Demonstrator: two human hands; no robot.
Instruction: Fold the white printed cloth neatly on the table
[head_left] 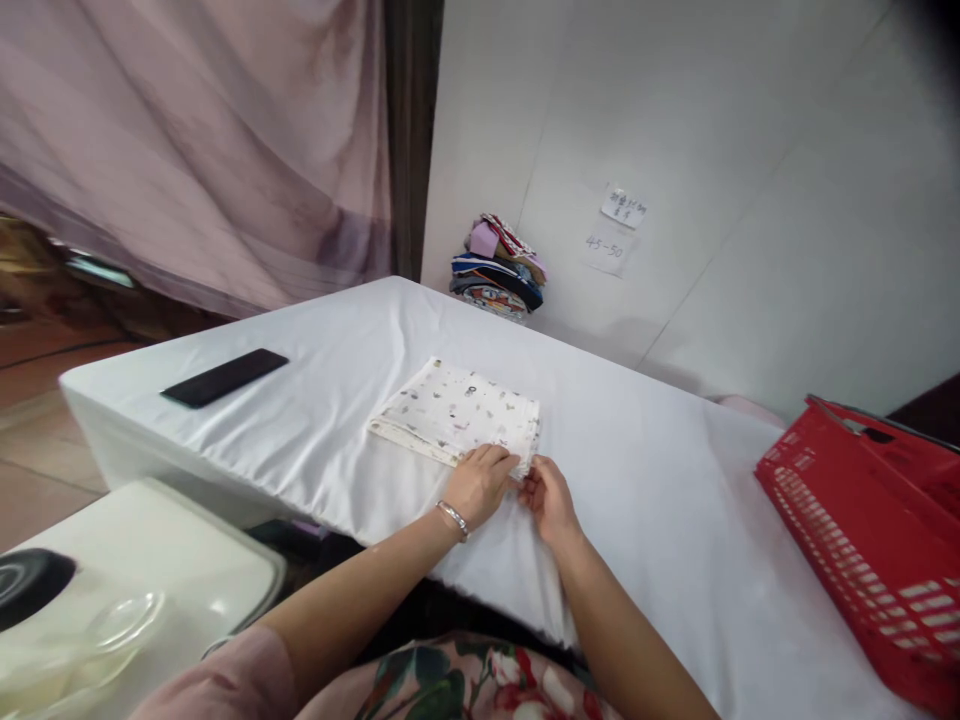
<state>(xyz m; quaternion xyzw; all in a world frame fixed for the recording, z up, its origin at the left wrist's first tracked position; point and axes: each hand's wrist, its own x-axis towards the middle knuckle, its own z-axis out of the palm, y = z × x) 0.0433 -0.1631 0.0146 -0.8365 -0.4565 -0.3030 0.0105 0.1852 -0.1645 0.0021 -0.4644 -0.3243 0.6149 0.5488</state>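
The folded cloth [457, 405] lay flat on the white-covered tabletop [652, 520], mostly beyond and to the left of both hands. The right grip [549, 497] pinched its near right corner; the left grip [480, 487] touched the near edge just beside, whether grasping or only pressing, I could not tell.

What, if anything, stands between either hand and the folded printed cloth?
Nothing visible: the left hand rests on the near edge of the folded printed cloth, and the right hand is at its near right corner. The black slab and red basket lie off to either side.
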